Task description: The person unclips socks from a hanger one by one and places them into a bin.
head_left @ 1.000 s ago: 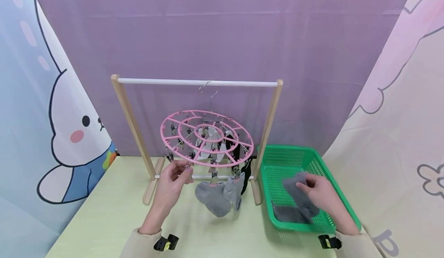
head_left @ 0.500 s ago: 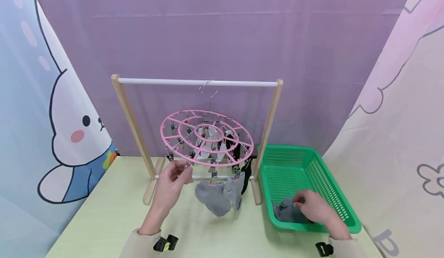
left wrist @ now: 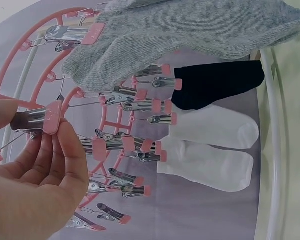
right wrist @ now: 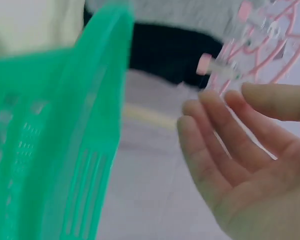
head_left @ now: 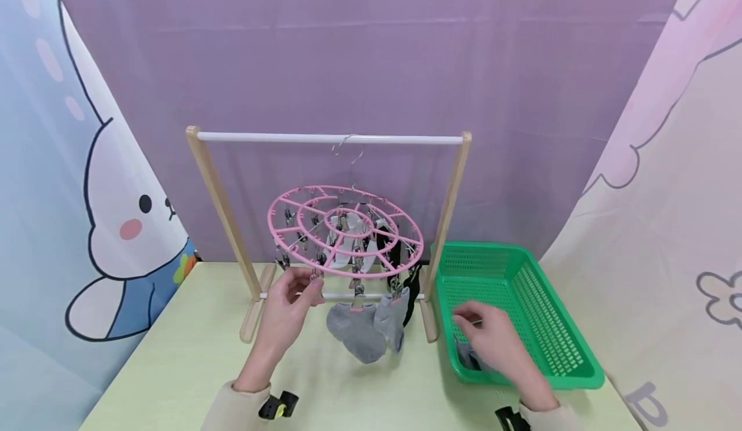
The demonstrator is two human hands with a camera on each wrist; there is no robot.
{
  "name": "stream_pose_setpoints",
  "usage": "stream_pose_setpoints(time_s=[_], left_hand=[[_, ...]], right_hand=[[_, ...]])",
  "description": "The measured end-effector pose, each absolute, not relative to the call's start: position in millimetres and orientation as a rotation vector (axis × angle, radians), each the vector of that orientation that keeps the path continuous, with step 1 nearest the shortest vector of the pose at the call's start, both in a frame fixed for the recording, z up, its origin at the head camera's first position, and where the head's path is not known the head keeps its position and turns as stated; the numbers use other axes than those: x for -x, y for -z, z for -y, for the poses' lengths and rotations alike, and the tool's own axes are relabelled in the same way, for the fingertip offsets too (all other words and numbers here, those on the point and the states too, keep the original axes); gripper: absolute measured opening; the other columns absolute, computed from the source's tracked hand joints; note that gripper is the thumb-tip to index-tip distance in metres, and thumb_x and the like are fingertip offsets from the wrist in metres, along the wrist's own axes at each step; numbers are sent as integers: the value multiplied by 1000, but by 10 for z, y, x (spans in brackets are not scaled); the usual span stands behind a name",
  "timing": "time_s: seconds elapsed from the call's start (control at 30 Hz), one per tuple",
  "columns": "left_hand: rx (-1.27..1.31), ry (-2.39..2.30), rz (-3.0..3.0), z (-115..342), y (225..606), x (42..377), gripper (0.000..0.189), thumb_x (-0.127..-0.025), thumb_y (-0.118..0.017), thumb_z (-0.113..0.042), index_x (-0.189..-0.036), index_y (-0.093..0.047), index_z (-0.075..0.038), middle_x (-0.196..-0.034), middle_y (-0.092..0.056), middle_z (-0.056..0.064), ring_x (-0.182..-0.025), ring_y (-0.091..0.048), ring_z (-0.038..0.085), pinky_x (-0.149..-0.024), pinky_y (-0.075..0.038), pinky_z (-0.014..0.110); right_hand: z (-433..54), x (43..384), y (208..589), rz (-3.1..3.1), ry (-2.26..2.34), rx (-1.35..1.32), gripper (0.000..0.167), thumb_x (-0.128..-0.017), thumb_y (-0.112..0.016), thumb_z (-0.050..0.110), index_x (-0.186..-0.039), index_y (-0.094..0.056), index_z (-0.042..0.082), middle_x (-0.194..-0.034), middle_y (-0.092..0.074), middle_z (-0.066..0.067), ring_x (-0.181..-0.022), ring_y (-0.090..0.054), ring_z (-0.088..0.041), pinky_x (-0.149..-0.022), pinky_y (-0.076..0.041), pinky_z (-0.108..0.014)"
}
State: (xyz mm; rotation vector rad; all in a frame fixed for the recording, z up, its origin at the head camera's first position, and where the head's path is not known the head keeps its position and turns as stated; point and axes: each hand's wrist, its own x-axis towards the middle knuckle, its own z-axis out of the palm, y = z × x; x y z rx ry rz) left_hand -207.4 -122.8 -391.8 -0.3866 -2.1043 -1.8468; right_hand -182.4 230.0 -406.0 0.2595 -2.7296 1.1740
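The left hand [head_left: 285,302] pinches a clip [left wrist: 39,120], seemingly steadying it, while the empty right hand [head_left: 493,337], loosely curved, hovers near the basket [head_left: 547,318].

Head view bright, light soft and even. Faint shadow by green basket [head_left: 487,292], near right edge of table [head_left: 174,354]. Left wrist view fairly clear, metal clips [left wrist: 135,106] shiny. Right wrist view blurry, basket's rim fuzzy.

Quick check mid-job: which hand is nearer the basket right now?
Right. In the head view the right hand appears over the left side of the basket; the left hand is well left of it, beyond the gray socks, pinching a clip.
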Motion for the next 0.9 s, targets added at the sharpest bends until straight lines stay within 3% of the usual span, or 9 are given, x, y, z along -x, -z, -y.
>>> stream_pose_setpoints(time_s=[0.37, 0.5, 0.7, 0.9], left_hand=[[324, 1722, 2201, 1225, 3907, 2044, 25, -100, -66, -15, -119, -62, 0, -103, -67, 12, -91, -66, 17, -79, -56, 25], [321, 1695, 2210, 1219, 3904, 2032, 25, -100, -67, -16, -120, -63, -1, -103, -68, 10, -93, -65, 17, -81, -55, 24], [336, 1660, 2204, 1210, 3906, 2009, 26, -100, -67, -19, -121, -64, -4, -103, -67, 8, -91, -66, 17, -82, -54, 26], [340, 1493, 2132, 1179, 3915, 1946, 27, -98, -69, -17, -121, -64, -3, -104, -65, 8, -93, -61, 17, -83, -51, 26]], right_hand=[[-1824, 1718, 4030, 2488, -1479, -371, 21, -93, -71, 2, -111, -74, 12, -102, -72, 3, -94, -68, -13, -85, -56, -31], [-1723, 1716, 4057, 2447, -1535, -471, 23, -93, -72, 2, -115, -72, 8, -106, -72, 0, -97, -67, -14, -87, -56, -30], [-1635, 1724, 4133, 2419, -1588, -671, 31, -96, -70, 13, -124, -66, 0, -117, -69, -14, -106, -67, -29, -92, -56, -35], [-1588, 1724, 4168, 2427, -1618, -706, 36, -98, -69, 17, -130, -64, 2, -122, -67, -14, -112, -64, -36, -96, -54, -40]])
